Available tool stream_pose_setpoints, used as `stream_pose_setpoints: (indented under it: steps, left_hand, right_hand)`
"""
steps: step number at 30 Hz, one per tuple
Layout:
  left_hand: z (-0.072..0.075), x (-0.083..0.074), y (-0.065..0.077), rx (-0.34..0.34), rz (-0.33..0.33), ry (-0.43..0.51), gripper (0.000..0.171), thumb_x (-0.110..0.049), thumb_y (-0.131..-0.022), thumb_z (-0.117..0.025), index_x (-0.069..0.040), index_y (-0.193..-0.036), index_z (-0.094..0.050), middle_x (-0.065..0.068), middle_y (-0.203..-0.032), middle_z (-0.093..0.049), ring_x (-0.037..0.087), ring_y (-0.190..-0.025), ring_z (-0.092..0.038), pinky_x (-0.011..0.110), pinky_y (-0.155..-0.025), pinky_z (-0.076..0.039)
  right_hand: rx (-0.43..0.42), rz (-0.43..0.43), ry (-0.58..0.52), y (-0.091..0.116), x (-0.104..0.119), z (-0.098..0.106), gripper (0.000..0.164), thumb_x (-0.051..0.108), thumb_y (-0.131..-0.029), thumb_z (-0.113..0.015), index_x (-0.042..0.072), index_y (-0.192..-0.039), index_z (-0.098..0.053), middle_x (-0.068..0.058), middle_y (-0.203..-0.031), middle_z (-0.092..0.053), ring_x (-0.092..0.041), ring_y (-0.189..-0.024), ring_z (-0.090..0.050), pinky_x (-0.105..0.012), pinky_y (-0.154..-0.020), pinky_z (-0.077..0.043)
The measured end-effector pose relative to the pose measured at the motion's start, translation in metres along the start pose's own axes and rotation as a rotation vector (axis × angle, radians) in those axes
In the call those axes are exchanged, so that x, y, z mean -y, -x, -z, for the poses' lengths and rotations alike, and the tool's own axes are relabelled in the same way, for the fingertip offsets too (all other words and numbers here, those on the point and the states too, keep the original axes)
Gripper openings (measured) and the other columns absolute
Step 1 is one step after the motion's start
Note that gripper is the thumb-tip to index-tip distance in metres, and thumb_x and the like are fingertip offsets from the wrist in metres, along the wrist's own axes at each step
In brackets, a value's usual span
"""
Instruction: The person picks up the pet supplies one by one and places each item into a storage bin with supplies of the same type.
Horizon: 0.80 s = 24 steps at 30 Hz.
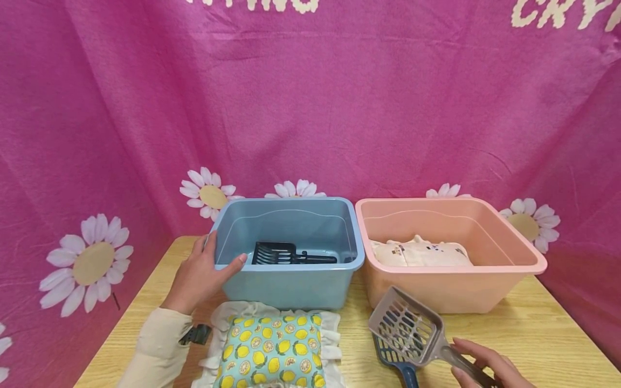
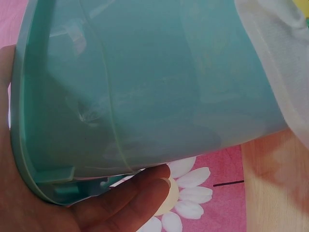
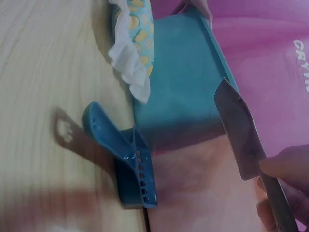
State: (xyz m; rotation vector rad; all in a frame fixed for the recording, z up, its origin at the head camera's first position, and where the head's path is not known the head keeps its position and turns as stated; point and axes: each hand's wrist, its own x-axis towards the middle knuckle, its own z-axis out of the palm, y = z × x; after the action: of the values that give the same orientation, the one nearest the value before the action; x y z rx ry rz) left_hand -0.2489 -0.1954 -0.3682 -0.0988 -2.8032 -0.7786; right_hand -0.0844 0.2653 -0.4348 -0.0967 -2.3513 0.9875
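My left hand (image 1: 199, 277) grips the front left corner of the blue bin (image 1: 291, 285), thumb over the rim and fingers along the outer side. Inside that bin lies a black slotted litter scoop (image 1: 276, 253). In my right hand (image 1: 490, 364) is the handle of a grey litter scoop (image 1: 407, 326), held up in front of the pink bin (image 1: 436, 291). Below it, a dark blue litter scoop (image 3: 137, 169) rests on the table, partly covered by the grey one in the head view. A cream cloth item (image 1: 422, 253) with small prints sits in the pink bin.
A lemon-print cushion (image 1: 271, 347) with white ruffles lies on the wooden table (image 1: 558, 345) before the blue bin. Beside my left wrist is a small black object (image 1: 196, 334), partly hidden by the sleeve. A pink flowered cloth (image 1: 310, 118) hangs behind the bins.
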Motion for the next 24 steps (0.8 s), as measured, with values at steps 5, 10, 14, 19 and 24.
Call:
stream_pose_setpoints:
  steps: [5, 10, 14, 19, 24]
  left_hand:
    - [0.000, 0.000, 0.000, 0.004, 0.006, 0.002, 0.101, -0.069, -0.083, -0.054, -0.008, -0.154, -0.016, 0.021, -0.150, -0.027, 0.049, -0.123, -0.045, 0.065, -0.088, -0.046]
    - [0.001, 0.000, 0.000, 0.009, 0.010, 0.003, 0.102, -0.070, -0.083, -0.053, -0.008, -0.154, -0.016, 0.021, -0.150, -0.026, 0.049, -0.123, -0.045, 0.065, -0.088, -0.046]
    - [0.001, 0.000, 0.000, 0.014, 0.015, 0.007, 0.102, -0.070, -0.083, -0.053, -0.008, -0.155, -0.015, 0.021, -0.151, -0.025, 0.049, -0.124, -0.044, 0.064, -0.088, -0.046]
    - [0.001, -0.001, 0.000, 0.016, 0.020, 0.002, 0.102, -0.068, -0.083, -0.054, -0.007, -0.155, -0.014, 0.021, -0.151, -0.025, 0.049, -0.125, -0.042, 0.064, -0.088, -0.046]
    - [0.000, 0.000, -0.001, 0.011, 0.018, -0.007, 0.102, -0.069, -0.083, -0.054, -0.007, -0.154, -0.015, 0.021, -0.150, -0.025, 0.049, -0.124, -0.043, 0.065, -0.088, -0.046]
  right_hand:
    - [0.035, -0.020, 0.056, -0.003, 0.018, 0.003, 0.037, 0.015, -0.077, -0.082, 0.015, -0.112, -0.070, 0.007, -0.089, -0.066, -0.004, -0.068, -0.052, -0.019, -0.047, -0.042]
    - [0.023, -0.026, 0.014, -0.006, 0.040, 0.003, 0.036, 0.013, -0.075, -0.083, 0.017, -0.109, -0.072, 0.006, -0.090, -0.068, -0.007, -0.067, -0.051, -0.019, -0.047, -0.042]
    - [0.033, -0.037, 0.000, -0.010, 0.050, 0.002, 0.037, 0.012, -0.073, -0.085, 0.019, -0.107, -0.072, 0.005, -0.087, -0.067, -0.009, -0.066, -0.051, -0.020, -0.045, -0.043]
    - [0.081, 0.038, 0.014, -0.017, 0.054, 0.003, 0.042, 0.013, -0.074, -0.084, 0.022, -0.112, -0.070, 0.006, -0.091, -0.068, -0.007, -0.068, -0.052, -0.018, -0.049, -0.046]
    - [0.118, 0.101, 0.012, -0.024, 0.057, 0.004, 0.046, 0.012, -0.073, -0.084, 0.022, -0.115, -0.068, 0.010, -0.092, -0.066, -0.004, -0.071, -0.051, -0.017, -0.054, -0.049]
